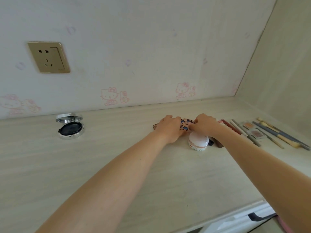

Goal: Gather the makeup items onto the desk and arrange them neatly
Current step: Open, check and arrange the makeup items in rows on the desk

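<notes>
A flat palette [186, 124] with a blue-and-pink flower pattern lies on the pale desk [117, 165] near the back wall. My left hand [169, 130] grips its left end and my right hand [204, 124] pinches its right end. Just in front of it stands a round white jar [198, 141] with a pink patterned band. An open silver compact [70, 127] with a dark pad sits far to the left. To the right lie several pencils, brushes [277, 134] and two small blush pans [256, 133] in a row.
A gold wall socket [49, 57] sits on the wallpapered back wall. A side panel [277, 73] closes the desk on the right. A drawer front with a black handle [255, 216] shows at the bottom right, below the desk edge.
</notes>
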Demonstrator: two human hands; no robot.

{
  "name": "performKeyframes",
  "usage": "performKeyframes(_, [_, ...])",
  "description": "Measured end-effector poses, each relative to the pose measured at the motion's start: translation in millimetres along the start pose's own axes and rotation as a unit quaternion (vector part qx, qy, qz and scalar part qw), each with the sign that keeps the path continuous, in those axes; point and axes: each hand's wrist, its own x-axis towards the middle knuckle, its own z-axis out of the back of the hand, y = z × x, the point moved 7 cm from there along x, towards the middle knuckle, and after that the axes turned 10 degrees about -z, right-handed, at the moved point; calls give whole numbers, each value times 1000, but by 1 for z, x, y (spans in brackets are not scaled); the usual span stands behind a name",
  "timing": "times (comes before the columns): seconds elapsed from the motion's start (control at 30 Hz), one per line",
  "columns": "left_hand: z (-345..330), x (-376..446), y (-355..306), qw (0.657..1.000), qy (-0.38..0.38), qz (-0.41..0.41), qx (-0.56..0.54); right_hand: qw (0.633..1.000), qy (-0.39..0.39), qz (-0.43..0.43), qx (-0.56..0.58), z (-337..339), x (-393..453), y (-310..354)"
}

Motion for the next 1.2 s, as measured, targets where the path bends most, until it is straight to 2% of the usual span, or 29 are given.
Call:
performKeyframes(0.1, [2, 1, 2, 999, -20, 16, -29, 994, 5, -17, 107, 2, -2, -4])
performKeyframes(0.17, [8, 0, 0, 998, -51, 11, -40, 976, -2, -27, 217, 6, -3, -6])
performKeyframes(0.33, [39, -10, -14, 969, -170, -33, -174, 894, 8, -40, 447, 20, -9, -5])
performKeyframes(0.5, [61, -29, -14, 926, -229, -16, -299, 823, 40, -28, 566, 32, -22, 2])
performKeyframes(0.67, [66, -58, -1, 862, -237, 56, -444, 769, 90, 11, 633, 34, -52, 14])
performKeyframes(0.7, [65, -65, 4, 837, -239, 79, -486, 760, 96, 17, 642, 33, -60, 17])
performKeyframes(0.8, [64, -85, 14, 716, -239, 120, -644, 740, 108, 29, 663, 28, -83, 26])
performKeyframes(0.87, [66, -99, 16, 678, -224, 129, -689, 728, 125, 38, 674, 23, -99, 36])
performKeyframes(0.93, [66, -116, 17, 661, -200, 137, -710, 707, 161, 48, 687, 15, -115, 47])
performKeyframes(1.03, [70, -144, 25, 663, -193, 144, -709, 692, 200, 55, 692, 1, -135, 64])
performKeyframes(1.2, [73, -191, 50, 656, -219, 173, -701, 724, 201, 71, 656, -18, -164, 92])
